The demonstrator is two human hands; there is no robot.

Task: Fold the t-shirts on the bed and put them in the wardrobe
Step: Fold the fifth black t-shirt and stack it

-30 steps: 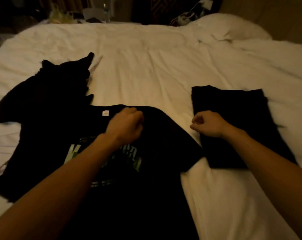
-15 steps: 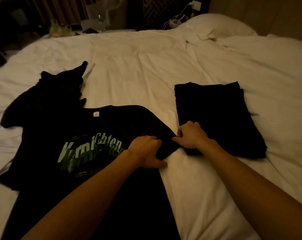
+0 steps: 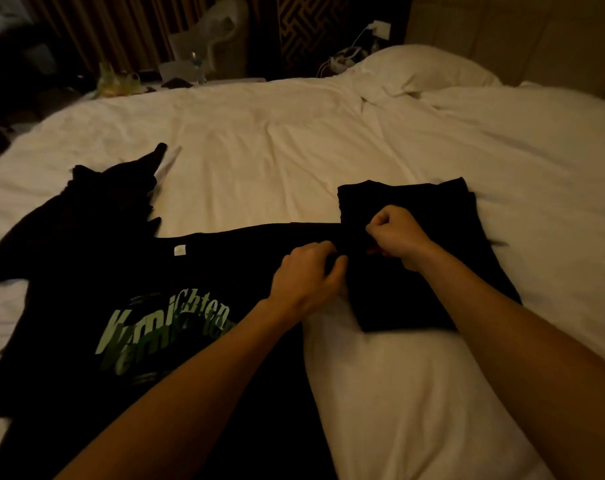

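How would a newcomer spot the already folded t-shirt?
Start at the big white bed. On its right side, under the person's right hand, lies a neat black rectangle: the folded t-shirt. Unlike the spread t-shirt with green lettering and the crumpled black heap to its left, it is plain and square-edged.

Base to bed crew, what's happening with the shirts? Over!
Left hand and right hand both pinching printed t-shirt sleeve. Shirt flat, not folded yet. Folded shirt right beside, crowding the sleeve.

Bed (image 3: 294, 150) holds printed t-shirt (image 3: 155, 289), folded t-shirt (image 3: 380, 299) (both black), crumpled garment (image 3: 86, 216), pillow (image 3: 422, 69).
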